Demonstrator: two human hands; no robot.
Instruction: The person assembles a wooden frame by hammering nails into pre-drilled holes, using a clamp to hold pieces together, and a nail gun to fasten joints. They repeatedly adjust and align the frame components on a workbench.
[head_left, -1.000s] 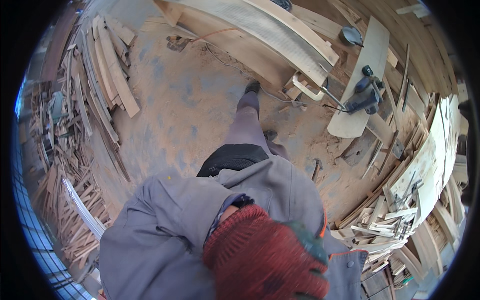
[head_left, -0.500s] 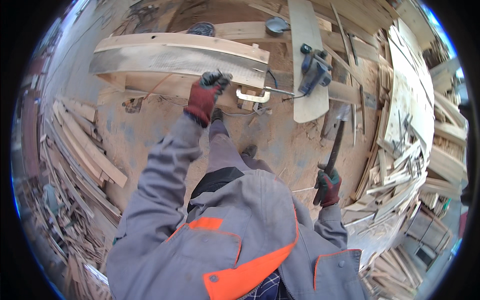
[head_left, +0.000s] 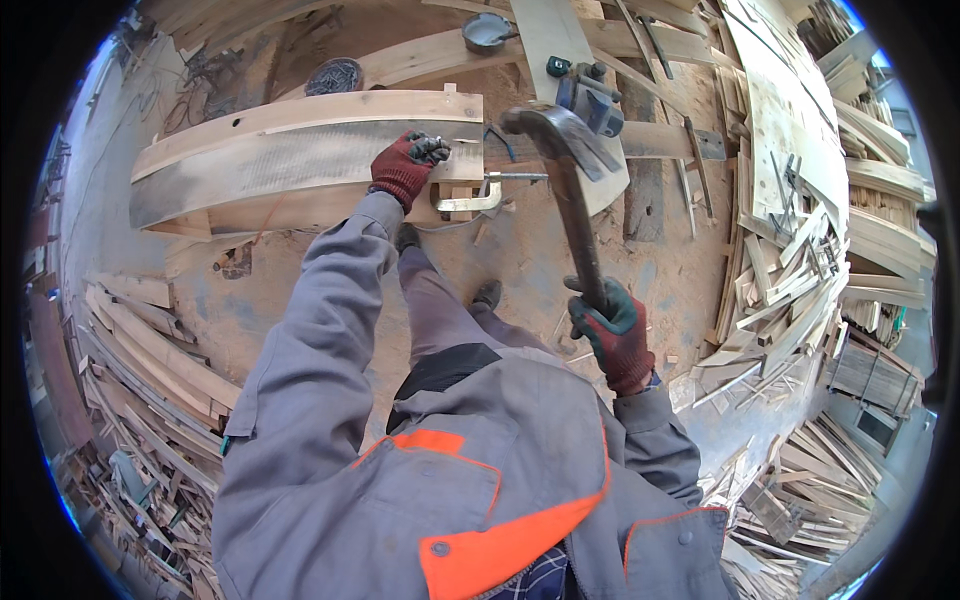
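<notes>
My right hand, in a red glove with dark green palm coating, is closed round the handle of a claw hammer. The hammer stands raised, its head up and the claw toward the right. My left hand, gloved alike, is pinched at the right end of a long wooden beam with a greyish face. Whatever is between its fingertips is too small to make out. Just below that end, a C-clamp grips the wood, its screw pointing right.
A round tub of dark small pieces sits behind the beam. A metal pan and a blue power tool on a pale board lie farther right. Curved wood strips are piled left, scrap wood right.
The right hand has lifted the hammer up and leftward, toward the beam's end. The left hand stays by that end, still pinched. My view has shifted slightly, so the scene sits farther left.
</notes>
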